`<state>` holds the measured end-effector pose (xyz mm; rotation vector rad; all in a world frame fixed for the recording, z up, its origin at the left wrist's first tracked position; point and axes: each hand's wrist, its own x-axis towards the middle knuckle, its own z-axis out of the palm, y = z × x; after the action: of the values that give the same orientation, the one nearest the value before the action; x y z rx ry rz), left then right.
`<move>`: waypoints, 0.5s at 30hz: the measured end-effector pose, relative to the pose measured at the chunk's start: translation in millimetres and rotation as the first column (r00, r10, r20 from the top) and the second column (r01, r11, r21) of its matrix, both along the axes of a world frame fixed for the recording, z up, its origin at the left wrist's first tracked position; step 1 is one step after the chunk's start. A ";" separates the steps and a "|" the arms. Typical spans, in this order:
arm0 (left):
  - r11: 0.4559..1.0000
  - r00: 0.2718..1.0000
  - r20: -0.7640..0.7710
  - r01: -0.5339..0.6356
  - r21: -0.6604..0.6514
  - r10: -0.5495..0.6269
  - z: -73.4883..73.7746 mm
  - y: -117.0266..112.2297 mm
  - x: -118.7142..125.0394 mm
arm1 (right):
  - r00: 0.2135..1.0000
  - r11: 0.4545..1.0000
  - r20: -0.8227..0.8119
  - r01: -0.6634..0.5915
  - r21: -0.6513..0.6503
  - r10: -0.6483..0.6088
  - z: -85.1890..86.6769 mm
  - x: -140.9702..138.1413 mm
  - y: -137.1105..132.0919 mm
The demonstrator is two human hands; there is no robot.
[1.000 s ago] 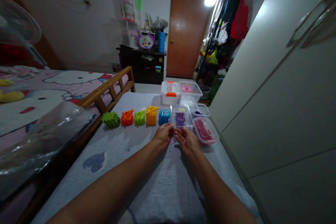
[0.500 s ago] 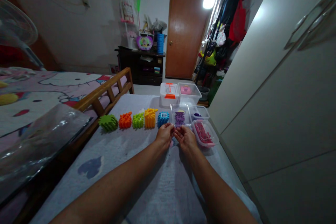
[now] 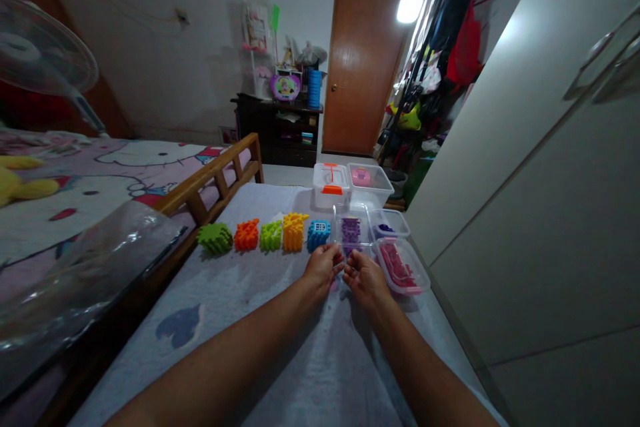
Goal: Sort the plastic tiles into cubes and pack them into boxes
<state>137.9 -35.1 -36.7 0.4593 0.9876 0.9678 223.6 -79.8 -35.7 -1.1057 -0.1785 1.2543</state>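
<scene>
My left hand and my right hand are close together above the sheet, fingers curled inward in a pinch. Whatever the fingertips hold, if anything, is too small or hidden to make out. Just beyond them is a clear plastic container or lid, its near edge at my fingertips. Purple interlocking blocks show within its outline. Right of my right hand sits a clear box of pink-red pieces. Behind it, another clear box has a few dark purple pieces.
Left of my hands stand stacks of blocks: blue, yellow, lime, orange and green. Farther back are an orange-latched box and an open clear bin. A wooden rail borders the left, a wardrobe the right.
My hands have drawn slightly apart at the fingertips. The whole view has shifted a little, so everything appears farther right and lower; the blocks and boxes keep their places.
</scene>
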 end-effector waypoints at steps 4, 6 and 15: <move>0.989 0.982 -0.137 0.138 0.055 -0.130 17.1 -18.8 -24.6 | 0.950 0.967 0.216 -0.246 0.072 0.226 40.9 7.1 -11.0; 0.977 0.973 -0.182 0.166 0.133 -0.141 34.4 -19.5 -34.1 | 0.879 0.935 0.384 -0.341 0.097 0.281 66.8 16.2 0.7; 0.958 0.958 -0.233 -0.105 0.268 0.170 113.5 120.1 -20.1 | -0.093 0.926 0.979 -0.319 -0.204 0.184 82.0 50.7 139.9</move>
<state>117.8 85.0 76.9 0.7499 1.1431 1.1901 274.3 60.2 46.2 -1.7966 -1.7108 0.3807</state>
